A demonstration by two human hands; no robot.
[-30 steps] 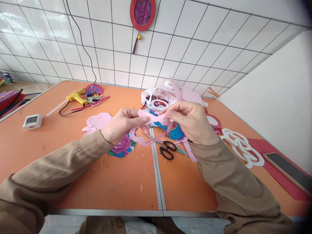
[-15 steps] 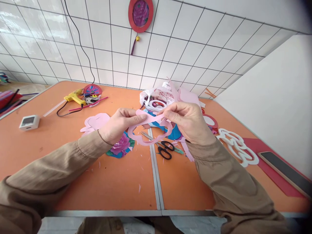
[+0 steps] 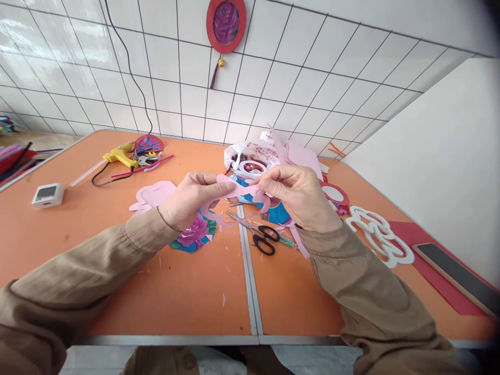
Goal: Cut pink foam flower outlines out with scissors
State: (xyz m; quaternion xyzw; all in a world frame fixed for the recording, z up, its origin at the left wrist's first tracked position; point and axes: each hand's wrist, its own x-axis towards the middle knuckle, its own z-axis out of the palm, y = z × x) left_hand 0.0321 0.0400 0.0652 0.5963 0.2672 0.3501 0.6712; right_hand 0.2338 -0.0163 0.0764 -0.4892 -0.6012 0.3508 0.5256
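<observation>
Between my hands, above the middle of the table, is a pink paper frame [image 3: 245, 190] with a wavy outline and a cut-out centre. My left hand [image 3: 191, 200] pinches its left side between thumb and fingers. At its upper right, my right hand [image 3: 299, 192] grips the edge with thumb and fingertips. Below the frame lie black-handled scissors [image 3: 265, 239], blades pointing up and left. A round piece of floral fabric [image 3: 193, 234] lies under my left wrist, and blue fabric [image 3: 278, 212] shows behind the frame.
Pink paper pieces [image 3: 154, 195] lie left of my hand. Farther back are a yellow glue gun [image 3: 119, 155] with its cord and a small white device [image 3: 47, 196]. White cut-out frames [image 3: 383, 237], red paper [image 3: 445, 281] and a phone [image 3: 459, 271] lie at the right. A plastic bag [image 3: 253, 153] stands behind.
The pink frame has tilted, so its lower loop looks flatter and sits slightly higher. Both hands keep their hold and have barely shifted.
</observation>
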